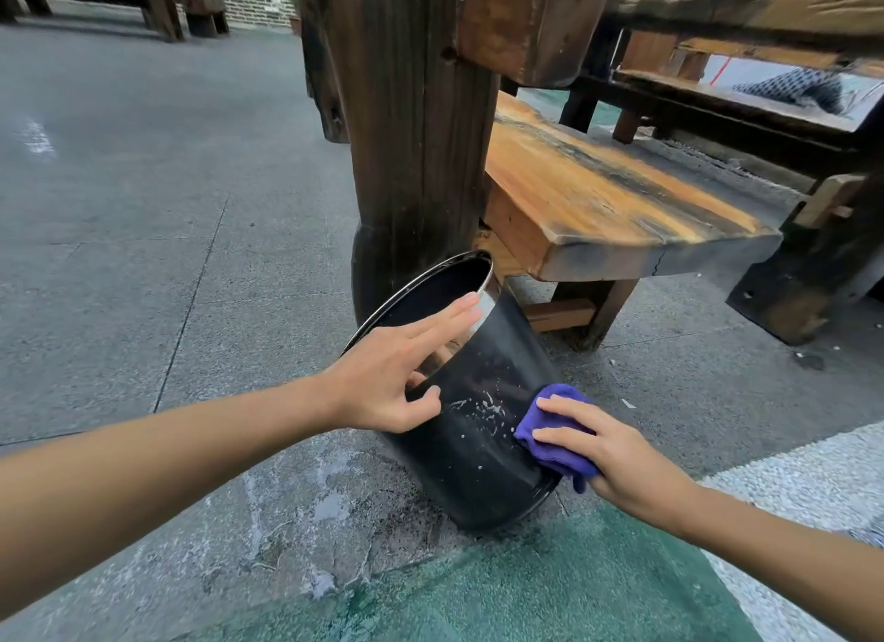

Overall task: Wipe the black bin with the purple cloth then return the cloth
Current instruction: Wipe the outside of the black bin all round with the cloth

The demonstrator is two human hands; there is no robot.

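The black bin [478, 431] stands on the ground, tilted away from me, its silver rim leaning toward a thick wooden post. White specks and wet streaks mark its side. My left hand [397, 373] rests on the rim, fingers spread across the opening and thumb on the outer wall. My right hand [617, 455] presses the folded purple cloth [550, 435] flat against the bin's lower right side.
A dark wooden post [416, 139] rises just behind the bin. An orange-brown wooden bench [612, 210] extends to the right of it, with more timber furniture behind. Grey paving lies to the left, a green painted patch [526, 593] in front.
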